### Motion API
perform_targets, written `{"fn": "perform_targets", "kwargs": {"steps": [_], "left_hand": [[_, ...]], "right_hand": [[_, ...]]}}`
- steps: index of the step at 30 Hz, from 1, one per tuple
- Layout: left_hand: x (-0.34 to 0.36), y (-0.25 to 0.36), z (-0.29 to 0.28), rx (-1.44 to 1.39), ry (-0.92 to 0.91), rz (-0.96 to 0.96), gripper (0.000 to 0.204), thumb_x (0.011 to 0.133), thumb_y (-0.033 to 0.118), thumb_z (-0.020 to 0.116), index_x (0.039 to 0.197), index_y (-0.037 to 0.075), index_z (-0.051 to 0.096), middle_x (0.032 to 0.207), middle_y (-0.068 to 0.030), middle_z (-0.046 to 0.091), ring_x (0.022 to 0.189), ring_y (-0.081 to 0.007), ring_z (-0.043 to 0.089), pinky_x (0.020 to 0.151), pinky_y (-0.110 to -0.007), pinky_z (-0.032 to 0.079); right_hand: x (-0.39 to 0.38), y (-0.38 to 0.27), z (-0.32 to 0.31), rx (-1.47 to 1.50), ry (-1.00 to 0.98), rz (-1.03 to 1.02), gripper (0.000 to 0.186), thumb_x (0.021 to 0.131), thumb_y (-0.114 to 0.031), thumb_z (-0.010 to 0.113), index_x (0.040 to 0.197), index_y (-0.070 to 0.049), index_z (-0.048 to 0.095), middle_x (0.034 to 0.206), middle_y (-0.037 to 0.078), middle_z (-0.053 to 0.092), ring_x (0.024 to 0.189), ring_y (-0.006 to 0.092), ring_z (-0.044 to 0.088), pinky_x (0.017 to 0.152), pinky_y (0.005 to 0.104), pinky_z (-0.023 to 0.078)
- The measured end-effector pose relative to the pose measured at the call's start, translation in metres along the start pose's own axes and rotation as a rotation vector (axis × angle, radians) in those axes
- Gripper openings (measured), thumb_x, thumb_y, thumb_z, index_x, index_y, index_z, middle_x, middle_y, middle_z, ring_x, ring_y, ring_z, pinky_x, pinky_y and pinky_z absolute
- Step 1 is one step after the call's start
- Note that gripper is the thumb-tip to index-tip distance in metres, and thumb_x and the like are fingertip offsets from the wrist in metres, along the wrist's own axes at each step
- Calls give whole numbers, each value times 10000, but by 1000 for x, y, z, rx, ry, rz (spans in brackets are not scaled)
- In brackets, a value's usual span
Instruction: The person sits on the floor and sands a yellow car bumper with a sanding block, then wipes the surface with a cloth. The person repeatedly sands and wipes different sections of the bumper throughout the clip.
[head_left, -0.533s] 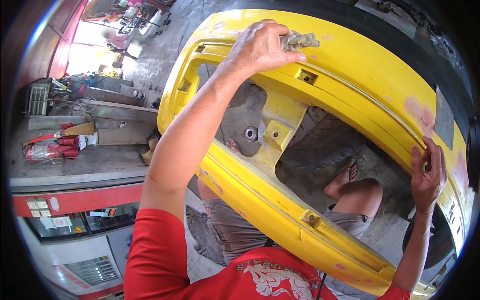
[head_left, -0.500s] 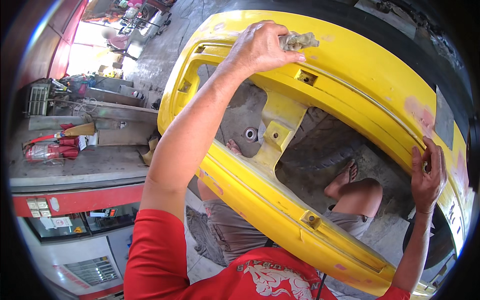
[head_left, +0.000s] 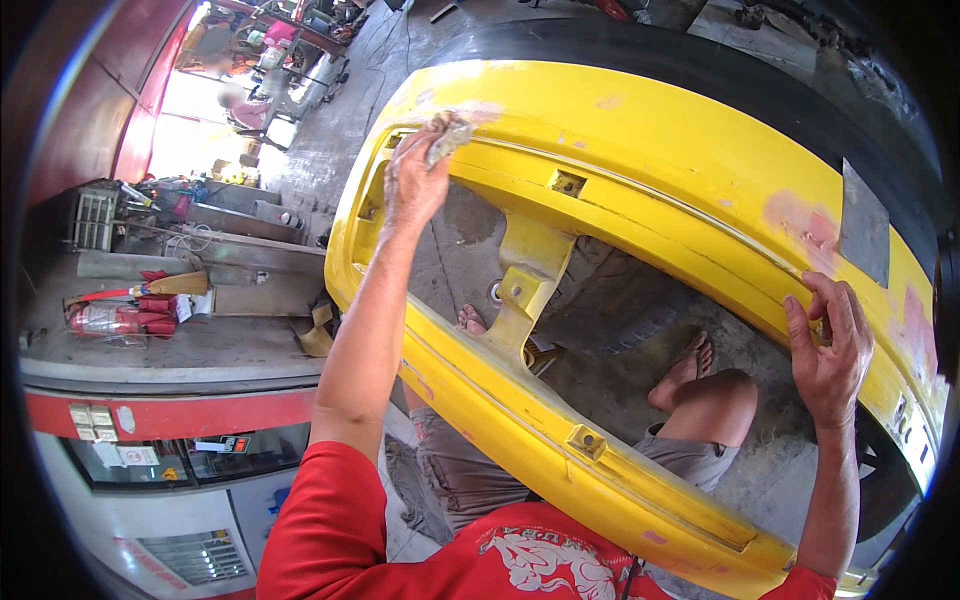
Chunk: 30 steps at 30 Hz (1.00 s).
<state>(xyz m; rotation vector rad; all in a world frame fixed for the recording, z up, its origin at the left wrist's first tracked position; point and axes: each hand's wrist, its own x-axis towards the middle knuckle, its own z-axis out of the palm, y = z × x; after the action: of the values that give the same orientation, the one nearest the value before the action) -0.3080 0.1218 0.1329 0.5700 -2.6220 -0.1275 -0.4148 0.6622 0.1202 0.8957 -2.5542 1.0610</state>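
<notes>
A large yellow car bumper (head_left: 690, 190) lies across my lap, with openings in its middle and pinkish, sanded-looking patches on its outer face. My left hand (head_left: 415, 175) is at its far left, closed on a crumpled greyish piece (head_left: 450, 143) that looks like cloth or worn sandpaper. That piece lies against the bumper's ridge near the upper left corner. My right hand (head_left: 832, 345) is at the right side, its fingers bent over the bumper's inner edge and the thumb standing apart from them. Part of its grip is hidden.
Behind the bumper curves a black panel (head_left: 640, 55). A grey flat piece (head_left: 865, 225) lies against the bumper's right part. To the left stands a cluttered bench (head_left: 230, 340) with a red fire extinguisher (head_left: 105, 320) and a brush (head_left: 180, 283). My foot (head_left: 690, 370) shows through the opening.
My left hand has slid leftward along the bumper's upper ridge with the crumpled piece, toward the left corner. My right hand stays at the right edge; the view has shifted slightly.
</notes>
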Motion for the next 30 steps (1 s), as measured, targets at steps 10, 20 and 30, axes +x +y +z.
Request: {"fn": "perform_targets", "kwargs": {"steps": [10, 20, 30], "left_hand": [[-70, 272, 9, -351, -77, 544, 321, 762, 18, 729, 1081, 47, 747, 1169, -80, 675, 1121, -324, 668, 939, -431, 595], [-61, 312, -14, -582, -482, 792, 485, 768, 237, 884, 1126, -59, 743, 1342, -223, 615, 1283, -394, 595, 1106, -477, 504], [81, 393, 67, -377, -674, 250, 958, 872, 881, 644, 1263, 21, 797, 1278, -213, 772, 1203, -333, 749, 1033, -459, 584]], "right_hand": [[5, 0, -7, 186, -24, 46, 305, 887, -25, 799, 1182, -76, 740, 858, 61, 630, 743, 187, 608, 656, 336, 513], [9, 2, -17, -57, -25, -390, 617, 667, -222, 630, 1241, -45, 771, 1346, 173, 703, 1241, 408, 634, 1094, 541, 473], [2, 2, -11, -138, -123, -463, 590, 770, -455, 767, 1187, -38, 739, 1211, 119, 695, 1128, 327, 661, 992, 491, 486]]}}
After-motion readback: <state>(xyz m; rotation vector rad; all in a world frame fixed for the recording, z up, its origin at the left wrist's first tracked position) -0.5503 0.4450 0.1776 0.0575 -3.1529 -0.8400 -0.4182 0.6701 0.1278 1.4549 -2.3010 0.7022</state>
